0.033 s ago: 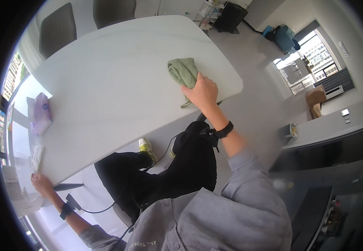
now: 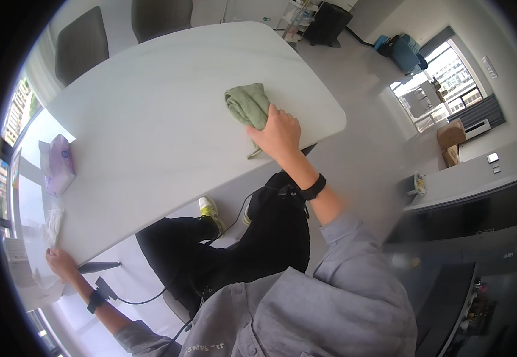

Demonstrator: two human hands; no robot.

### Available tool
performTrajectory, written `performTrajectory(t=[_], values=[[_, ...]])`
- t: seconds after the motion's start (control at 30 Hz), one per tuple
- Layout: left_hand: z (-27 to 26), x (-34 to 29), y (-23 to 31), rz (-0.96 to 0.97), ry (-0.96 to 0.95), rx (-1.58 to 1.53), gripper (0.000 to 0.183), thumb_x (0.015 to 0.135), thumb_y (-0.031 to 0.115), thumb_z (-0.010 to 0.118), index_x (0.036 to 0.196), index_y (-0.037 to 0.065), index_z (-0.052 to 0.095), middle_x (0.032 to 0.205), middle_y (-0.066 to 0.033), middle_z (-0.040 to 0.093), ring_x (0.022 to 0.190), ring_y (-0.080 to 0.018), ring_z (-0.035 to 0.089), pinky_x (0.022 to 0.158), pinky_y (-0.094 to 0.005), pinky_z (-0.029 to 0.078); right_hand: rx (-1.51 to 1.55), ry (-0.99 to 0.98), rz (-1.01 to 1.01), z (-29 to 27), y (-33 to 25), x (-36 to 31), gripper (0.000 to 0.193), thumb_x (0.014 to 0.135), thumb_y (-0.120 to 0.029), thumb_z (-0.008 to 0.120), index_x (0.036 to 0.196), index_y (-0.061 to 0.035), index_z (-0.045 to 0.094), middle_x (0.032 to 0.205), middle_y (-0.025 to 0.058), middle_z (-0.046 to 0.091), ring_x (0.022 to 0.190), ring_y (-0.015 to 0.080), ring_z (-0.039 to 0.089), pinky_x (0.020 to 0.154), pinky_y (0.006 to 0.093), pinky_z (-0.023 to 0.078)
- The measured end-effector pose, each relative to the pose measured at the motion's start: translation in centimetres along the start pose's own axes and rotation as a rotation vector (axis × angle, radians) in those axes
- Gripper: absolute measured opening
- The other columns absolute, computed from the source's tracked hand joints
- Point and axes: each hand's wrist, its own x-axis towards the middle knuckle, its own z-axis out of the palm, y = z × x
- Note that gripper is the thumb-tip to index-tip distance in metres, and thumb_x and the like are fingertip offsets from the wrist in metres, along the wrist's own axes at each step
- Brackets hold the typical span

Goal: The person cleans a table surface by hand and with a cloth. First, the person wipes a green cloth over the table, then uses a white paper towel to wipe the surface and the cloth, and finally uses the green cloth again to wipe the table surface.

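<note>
On the white table, my right hand is closed round the near side of a folded green cloth. The cloth is bunched in a thick pad, and a thin end of it hangs down beside my thumb. At the table's left edge, my left hand has its fingers bent, their tips by the lower end of a crumpled white piece, perhaps tissue or thin plastic. Whether the fingers grip that piece is too small to make out.
A purple-and-white tissue pack stands near the table's left end. Two grey chairs are beyond the far edge. My legs are below the near edge, and cables run from the bands on both wrists.
My right hand has slid the green cloth a little to the left across the table. My left hand and the white piece have hardly shifted.
</note>
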Motion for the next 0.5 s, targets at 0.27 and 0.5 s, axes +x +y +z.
performTrajectory(t=[0.27, 0.5], values=[[-2.3, -0.7, 2.1, -0.079, -0.043, 0.000, 0.044, 0.099, 0.027, 0.038, 0.130, -0.001, 0.054, 0.129, -0.0224, 0.058, 0.120, -0.0380, 0.054, 0.101, -0.0461, 0.040, 0.264, -0.058, -0.459, 1.2, -14.2, -6.1, 0.069, 0.066, -0.037, 0.078, 0.115, 0.0068, 0.055, 0.085, 0.0133, 0.061, 0.081, 0.0277, 0.059, 0.075, 0.0393, 0.045], [-3.1, -1.4, 4.2, -0.134, -0.080, -0.008, 0.046, 0.100, 0.029, 0.037, 0.132, -0.001, 0.051, 0.130, -0.0223, 0.057, 0.122, -0.0373, 0.053, 0.102, -0.0460, 0.038, 0.318, -0.260, -0.712, 3.2, -15.0, -2.3, 0.072, 0.068, -0.042, 0.078, 0.121, 0.0019, 0.054, 0.097, 0.0134, 0.063, 0.092, 0.0280, 0.061, 0.084, 0.0392, 0.047]])
